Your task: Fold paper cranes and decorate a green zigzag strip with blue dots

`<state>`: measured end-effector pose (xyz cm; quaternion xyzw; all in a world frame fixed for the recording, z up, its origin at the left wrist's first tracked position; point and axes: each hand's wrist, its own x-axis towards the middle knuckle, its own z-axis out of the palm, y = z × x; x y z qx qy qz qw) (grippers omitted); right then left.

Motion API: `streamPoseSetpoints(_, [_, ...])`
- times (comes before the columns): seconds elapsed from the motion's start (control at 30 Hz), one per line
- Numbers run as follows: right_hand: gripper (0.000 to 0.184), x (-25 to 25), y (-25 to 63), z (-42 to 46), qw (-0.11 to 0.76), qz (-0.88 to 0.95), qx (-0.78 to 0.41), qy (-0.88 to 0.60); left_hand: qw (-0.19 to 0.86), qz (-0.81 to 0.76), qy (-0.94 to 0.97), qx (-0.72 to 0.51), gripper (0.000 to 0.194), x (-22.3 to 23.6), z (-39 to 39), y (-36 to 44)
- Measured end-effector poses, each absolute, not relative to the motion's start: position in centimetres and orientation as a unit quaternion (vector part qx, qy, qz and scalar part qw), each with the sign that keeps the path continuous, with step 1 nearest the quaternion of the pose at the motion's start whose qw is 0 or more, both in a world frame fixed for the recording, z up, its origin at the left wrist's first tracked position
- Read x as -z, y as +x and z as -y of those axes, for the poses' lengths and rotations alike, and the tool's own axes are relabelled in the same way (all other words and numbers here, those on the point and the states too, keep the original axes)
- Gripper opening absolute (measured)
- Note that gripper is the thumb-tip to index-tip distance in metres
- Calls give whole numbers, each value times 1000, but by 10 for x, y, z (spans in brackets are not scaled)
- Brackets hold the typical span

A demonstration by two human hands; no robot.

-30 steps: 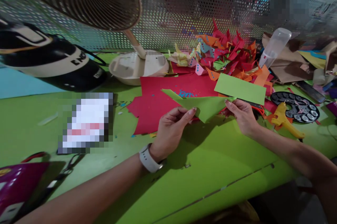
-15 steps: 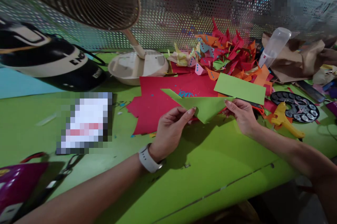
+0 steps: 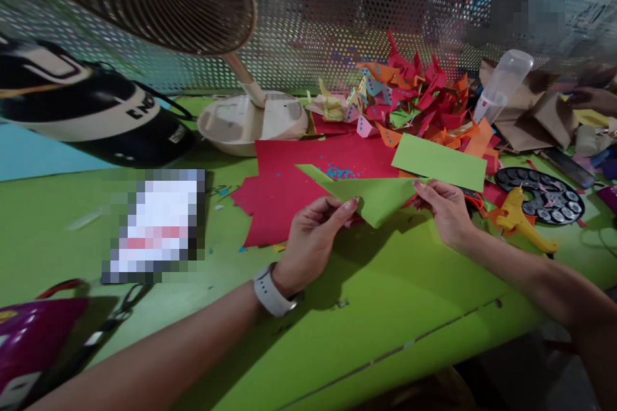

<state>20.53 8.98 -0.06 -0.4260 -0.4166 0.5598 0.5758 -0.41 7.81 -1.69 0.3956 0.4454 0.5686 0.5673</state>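
Observation:
A folded piece of green paper (image 3: 376, 199) is held between my two hands above the table. My left hand (image 3: 313, 237), with a pale watch on the wrist, pinches its lower left edge between thumb and fingers. At the paper's right corner, my right hand (image 3: 446, 208) is closed in a pinch. The paper has a straight top edge, a point facing down and a narrow strip reaching up to the left. Behind it lie red paper sheets (image 3: 284, 195) with blue bits on them. A flat green paper rectangle (image 3: 438, 163) rests just beyond my right hand.
Folded paper shapes (image 3: 409, 89) are heaped at the back. On the right are a yellow glue gun (image 3: 525, 221), a black palette (image 3: 540, 195) and a clear bottle (image 3: 504, 86). A fan (image 3: 253, 118), a dark flask (image 3: 96, 102) and a blurred-out device (image 3: 157, 224) stand or lie left.
My hands and the green paper stay almost in place; the paper's lower point shifts very slightly. Another person's hand has appeared at the far right by the brown paper bag.

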Motion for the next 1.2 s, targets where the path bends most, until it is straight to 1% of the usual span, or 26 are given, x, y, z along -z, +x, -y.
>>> streamPoseSetpoints(0.27, [30, -1, 207, -88, 572, 406, -561, -440, 566, -450, 396, -566, 35, 12, -77, -2])
streamPoseSetpoints(0.4, [32, -2, 206, -88, 579, 406, -554, -440, 566, -453, 399, -562, 34, 14, -77, -4])
streamPoseSetpoints(0.6, [28, -2, 208, -91, 576, 410, -546, -449, 562, -450, 403, -564, 31, 19, -78, -6])
streamPoseSetpoints(0.8, [31, -2, 208, -90, 568, 418, -553, -444, 556, -447, 412, -567, 30, 18, -78, -5])
streamPoseSetpoints(1.0, [30, -2, 209, -93, 580, 383, -561, -450, 542, -459, 425, -561, 30, 14, -78, -4])
streamPoseSetpoints(1.07, [35, -3, 212, -95, 586, 366, -563, -454, 535, -464, 422, -566, 31, 13, -79, -3])
streamPoseSetpoints(1.13, [44, -4, 213, -96, 583, 362, -573, -449, 534, -465, 412, -573, 32, 13, -79, -3])
streamPoseSetpoints(1.2, [49, -5, 211, -93, 547, 385, -599, -440, 537, -465, 403, -577, 33, 12, -78, -2])
